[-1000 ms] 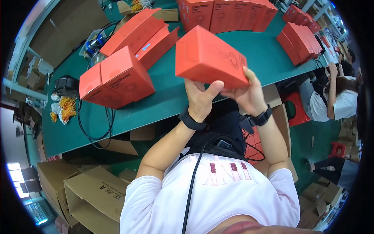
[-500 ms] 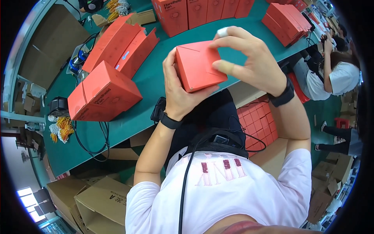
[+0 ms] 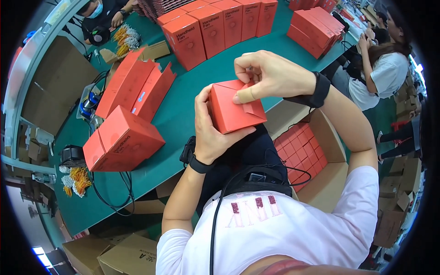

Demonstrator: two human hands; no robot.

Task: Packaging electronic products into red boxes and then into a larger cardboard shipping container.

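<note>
A red cardboard box (image 3: pixel 225 110) is held up in front of me, its end with the folded flaps facing up toward me. My left hand (image 3: pixel 207 130) wraps around its left side and near edge, the thumb stretched along the near edge. Over the flap end, my right hand (image 3: pixel 270 75) has its fingers curled, with the thumb pressed on the flap (image 3: pixel 250 107). A corner of that flap stands slightly raised near the thumb. The right fingertips sit at the box's far edge, partly hidden behind the hand.
Red boxes (image 3: pixel 183 41) stand in a row on the green table (image 3: pixel 183 96). More red boxes lie left (image 3: pixel 123 140) and right (image 3: pixel 316 30). Near my lap is an open carton (image 3: pixel 327 183) packed with red boxes. Cables (image 3: pixel 129 190) hang at the table edge. Co-workers (image 3: pixel 385 73) are nearby.
My right fingers, spread apart before, are now curled at the flap with the thumb pressing on it. The flap's corner has lifted. The whole view has shifted, showing more of the table's far side.
</note>
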